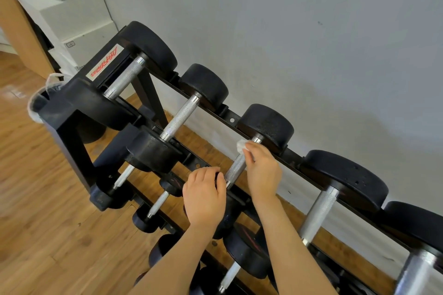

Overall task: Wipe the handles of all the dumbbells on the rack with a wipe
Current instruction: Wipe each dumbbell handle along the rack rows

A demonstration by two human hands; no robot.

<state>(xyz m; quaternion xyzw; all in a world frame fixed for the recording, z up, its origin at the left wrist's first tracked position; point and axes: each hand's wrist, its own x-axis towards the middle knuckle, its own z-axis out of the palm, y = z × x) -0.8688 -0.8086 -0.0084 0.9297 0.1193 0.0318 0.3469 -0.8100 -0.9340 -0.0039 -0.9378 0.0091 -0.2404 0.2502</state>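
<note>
Was midway along the top tier of the rack (294, 164), at the third dumbbell (242, 163) from the left end. Right hand (262, 170) lay over the far end of its knurled handle (236, 166), fingers curled round and pinching a small white wipe (241, 145) against the metal, close under the rear head. Left hand (205, 195) rested curled over the near head of that same dumbbell, seemingly steadying it; held nothing else, so far as could be told. Judged the step in hand to be the wiping of this one handle, with the wipe at the upper end and most of the knurling below still bare to view. Could not tell from the look of the metal whether the first dumbbell (124, 78) and the second dumbbell (179, 115) to the left had been done. Next move probably called for drawing the wipe down the bar toward the near head, turning it round the underside too, while keeping the weight from rolling in its cradle. After that, likely on to the fourth dumbbell (320, 213) to the right, then the one at the frame's edge, and the smaller dumbbells on the lower tiers. Plenty left, by that reckoning. Stood against a grey wall (311, 31), over a wooden floor (36, 199), with white boxes (72, 19) beyond the left end.
</note>
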